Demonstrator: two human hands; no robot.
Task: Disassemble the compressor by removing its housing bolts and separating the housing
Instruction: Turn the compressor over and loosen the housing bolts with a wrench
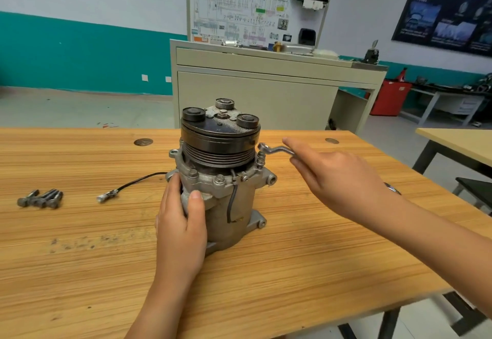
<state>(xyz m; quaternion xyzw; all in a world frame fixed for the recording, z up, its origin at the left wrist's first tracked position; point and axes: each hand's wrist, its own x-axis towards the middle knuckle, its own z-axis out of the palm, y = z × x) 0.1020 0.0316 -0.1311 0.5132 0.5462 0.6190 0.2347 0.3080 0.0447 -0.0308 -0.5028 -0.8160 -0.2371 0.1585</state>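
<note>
Compressor (229, 200) dull grey cast metal, pulley (219, 139) black, scuffed; wrench (277, 149) shiny steel; worktop (292, 272) striped wood laminate.

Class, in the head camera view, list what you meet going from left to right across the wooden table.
In order: loose bolts → wire connector → compressor → wrench → right hand holding it. The left hand overlaps the compressor, so it is omitted.

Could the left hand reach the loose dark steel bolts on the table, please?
Probably yes: only a thin black wire lies between the dark bolts and the left hand, which must first release the grey metal compressor.
</note>
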